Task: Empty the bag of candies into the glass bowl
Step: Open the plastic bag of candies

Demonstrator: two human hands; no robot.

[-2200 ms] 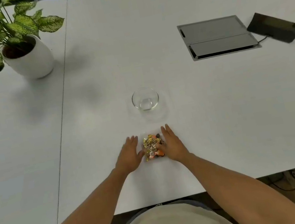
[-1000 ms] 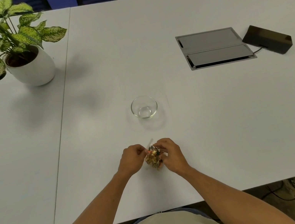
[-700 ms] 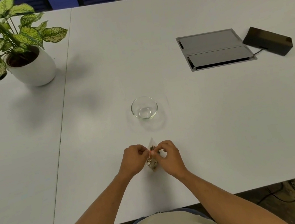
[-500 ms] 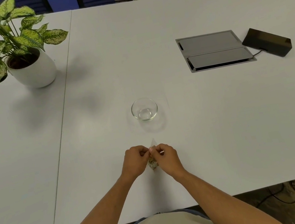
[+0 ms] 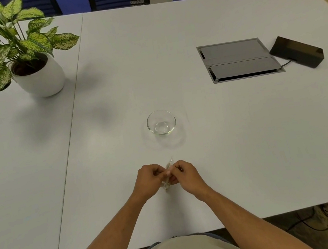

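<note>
While glass bowl (image 5: 161,122) sits empty, both hands' fingers (image 5: 162,173) pinch candy bag (image 5: 169,165) closed, contents apparently mostly hidden.

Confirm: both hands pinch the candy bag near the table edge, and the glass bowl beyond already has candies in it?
Not quite. The head view shows the glass bowl empty. The rest holds: left hand and right hand both pinch the candy bag nearer the table edge.

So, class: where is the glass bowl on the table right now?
In the head view the glass bowl stands empty near the table's middle, just beyond the two hands pinching the candy bag.
</note>
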